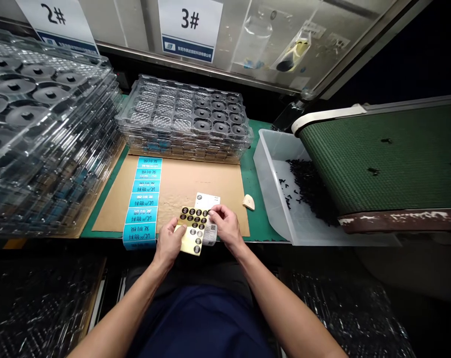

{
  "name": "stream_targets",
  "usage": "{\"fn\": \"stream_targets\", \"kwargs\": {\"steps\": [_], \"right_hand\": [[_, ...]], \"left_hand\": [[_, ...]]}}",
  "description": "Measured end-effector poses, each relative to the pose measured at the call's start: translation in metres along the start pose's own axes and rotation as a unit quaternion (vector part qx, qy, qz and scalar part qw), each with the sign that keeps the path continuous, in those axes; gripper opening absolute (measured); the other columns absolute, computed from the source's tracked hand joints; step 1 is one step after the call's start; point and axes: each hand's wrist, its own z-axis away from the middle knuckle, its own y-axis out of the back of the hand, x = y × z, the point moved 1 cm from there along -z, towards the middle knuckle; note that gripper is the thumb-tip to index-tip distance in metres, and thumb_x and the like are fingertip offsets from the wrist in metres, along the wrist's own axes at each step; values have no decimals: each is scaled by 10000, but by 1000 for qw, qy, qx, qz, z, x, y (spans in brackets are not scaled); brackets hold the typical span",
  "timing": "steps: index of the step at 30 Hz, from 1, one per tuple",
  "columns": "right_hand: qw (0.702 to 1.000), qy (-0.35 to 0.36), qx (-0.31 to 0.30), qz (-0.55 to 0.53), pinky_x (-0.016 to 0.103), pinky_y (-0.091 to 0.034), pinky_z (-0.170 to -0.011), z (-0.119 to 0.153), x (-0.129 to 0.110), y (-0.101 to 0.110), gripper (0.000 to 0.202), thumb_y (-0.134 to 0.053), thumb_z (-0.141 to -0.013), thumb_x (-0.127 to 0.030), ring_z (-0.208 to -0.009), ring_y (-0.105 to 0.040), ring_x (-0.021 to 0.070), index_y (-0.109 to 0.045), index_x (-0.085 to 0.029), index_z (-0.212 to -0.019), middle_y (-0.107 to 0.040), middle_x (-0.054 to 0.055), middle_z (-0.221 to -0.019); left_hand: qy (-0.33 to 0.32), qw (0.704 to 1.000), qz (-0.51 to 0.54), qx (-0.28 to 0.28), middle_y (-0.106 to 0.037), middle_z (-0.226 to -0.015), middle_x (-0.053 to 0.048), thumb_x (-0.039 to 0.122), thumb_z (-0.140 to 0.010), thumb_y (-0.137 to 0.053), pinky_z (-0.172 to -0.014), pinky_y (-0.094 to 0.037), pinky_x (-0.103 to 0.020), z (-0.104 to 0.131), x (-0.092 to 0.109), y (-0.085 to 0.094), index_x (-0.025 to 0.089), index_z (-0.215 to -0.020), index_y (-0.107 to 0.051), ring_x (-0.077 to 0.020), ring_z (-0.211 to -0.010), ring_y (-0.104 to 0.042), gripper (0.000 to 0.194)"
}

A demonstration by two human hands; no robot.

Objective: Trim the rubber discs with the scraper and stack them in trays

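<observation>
A yellow sheet of round black stickers (191, 232) is pinched in my left hand (170, 241), thumb on top at its left edge. My right hand (226, 224) is closed at the sheet's upper right corner, thumb and forefinger together by a black sticker; whether they grip the sticker or the sheet is too small to tell. Partly under the sheet lies a white printed label (207, 200) on brown cardboard (188, 174). To the left, a strip of blue labels (143, 201) runs down the cardboard and over its front edge.
Stacked clear trays (184, 112) stand behind the cardboard, with a taller stack (61, 139) at left. At right are a bin (270, 174) of small black parts and a green conveyor (382, 154). A small beige piece (248, 202) lies near the bin.
</observation>
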Motion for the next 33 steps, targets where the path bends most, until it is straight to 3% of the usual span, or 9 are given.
{"fn": "stream_targets", "kwargs": {"steps": [3,6,8,14,16,19,23,29,33], "right_hand": [[999,-46,4,-6,283,-527,-627,-20,12,0,215,-558,-937,-382,-674,-609,160,-648,-197,-874,-653,12,-769],[998,-59,5,6,305,-523,-713,-35,11,-2,181,-603,-897,-363,-757,-625,172,-662,-209,-822,-662,16,-838],[998,-57,4,21,323,-510,-777,-43,7,-3,155,-613,-886,-342,-813,-622,180,-664,-214,-815,-657,20,-886],[996,-38,-32,75,332,-461,-808,-53,-6,-11,143,-622,-887,-316,-836,-581,187,-648,-225,-779,-614,12,-901],[995,-33,-43,90,330,-453,-815,-52,-8,-13,140,-630,-888,-310,-848,-573,189,-648,-229,-776,-609,11,-901],[993,-34,-47,105,332,-453,-830,-49,-11,-16,130,-630,-896,-301,-858,-574,191,-656,-230,-790,-608,14,-909],[991,-55,-37,114,339,-459,-843,-50,-12,-16,150,-617,-898,-322,-858,-588,194,-654,-226,-788,-618,15,-917],[988,-93,-29,118,327,-466,-805,-58,-13,-11,190,-593,-900,-375,-839,-611,193,-659,-222,-808,-650,15,-929],[987,-88,-37,130,321,-448,-819,-61,-16,-14,173,-603,-900,-354,-853,-609,188,-664,-223,-806,-654,11,-930]], "left_hand": [[-43,995,-66,-64,-813,-1067,-108,266,-702,-722,-862,-609,-422,12,9,5,206,-908,-792,-341,-987,-753,225],[-87,983,-123,-103,-757,-1301,-76,217,-705,-698,-1093,-504,-447,24,14,6,256,-912,-805,-352,-1244,-672,236],[-113,975,-151,-118,-733,-1352,-56,190,-724,-681,-1143,-455,-450,29,13,4,277,-872,-791,-344,-1284,-653,204],[-163,961,-201,-98,-676,-1442,-45,130,-777,-628,-1096,-472,-438,27,8,3,287,-825,-719,-343,-1300,-646,188],[-171,958,-208,-96,-662,-1460,-45,116,-773,-637,-1026,-514,-422,28,9,4,288,-827,-716,-334,-1168,-713,197],[-217,923,-282,-150,-650,-1476,-38,112,-800,-621,-852,-571,-381,34,9,0,292,-844,-713,-279,-902,-774,207],[-245,875,-375,-184,-664,-1460,-37,103,-812,-593,-712,-578,-359,38,6,-6,273,-870,-690,-249,-762,-773,204],[-239,849,-449,-146,-570,-1559,-48,93,-864,-500,-703,-587,-419,26,11,9,241,-1098,-650,-304,-869,-788,316],[-254,841,-453,-152,-568,-1563,-33,100,-884,-483,-733,-612,-415,22,11,15,245,-1090,-643,-296,-934,-788,298]]}}
